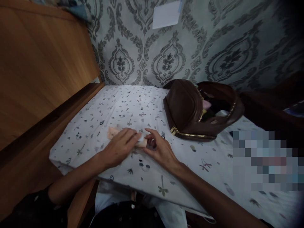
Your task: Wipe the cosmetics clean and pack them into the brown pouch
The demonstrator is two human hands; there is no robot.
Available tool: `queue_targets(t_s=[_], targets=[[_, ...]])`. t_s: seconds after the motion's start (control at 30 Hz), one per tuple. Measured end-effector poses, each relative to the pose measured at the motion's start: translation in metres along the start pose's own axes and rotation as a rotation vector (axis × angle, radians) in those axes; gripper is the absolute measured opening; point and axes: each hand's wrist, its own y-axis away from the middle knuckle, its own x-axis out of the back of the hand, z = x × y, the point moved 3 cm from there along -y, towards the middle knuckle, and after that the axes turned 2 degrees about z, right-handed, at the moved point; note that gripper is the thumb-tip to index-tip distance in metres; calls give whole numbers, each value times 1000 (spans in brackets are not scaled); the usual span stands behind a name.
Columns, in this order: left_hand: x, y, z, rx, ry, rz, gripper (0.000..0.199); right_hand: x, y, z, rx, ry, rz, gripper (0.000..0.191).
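A small peach-coloured tube (112,132) with faint print lies low over the patterned cloth, its left end flat and wide. My left hand (121,145) is closed over its middle from above and hides most of it. At the tube's pale right end, my right hand (160,148) has its thumb and bent fingers around the tip. The hands are close together, and the exact shape of that end is hard to make out between them.
A brown leather bag (182,101) stands unzipped at the right, with a pink item (206,104) inside. The white patterned cloth (128,104) covers the table. A wooden cabinet (47,47) borders the left, and patterned wallpaper (142,47) bears a white card (167,14). A blurred patch covers the far right.
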Motion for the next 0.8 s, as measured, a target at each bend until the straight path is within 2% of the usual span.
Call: queue_targets(t_s=[0.07,0.17,0.33,0.43,0.53,0.7,0.8], targets=[[-7,-10,13,-78,-47,-46,25,0,2,0,29,33,5,68],[-18,-13,15,-110,-105,-120,25,-1,3,1,40,54,-2,76],[-18,5,-11,-61,-158,-224,24,-3,4,0,79,85,-23,76],[-10,19,-31,-26,-173,-228,25,-3,4,-1,110,136,-36,68],[-3,33,-51,65,-162,-259,25,-3,4,-1,132,176,-46,56],[8,56,-75,235,-59,-303,28,-3,2,-4,171,166,-69,34],[13,65,-80,312,92,-296,30,-2,2,-6,166,153,-94,30]])
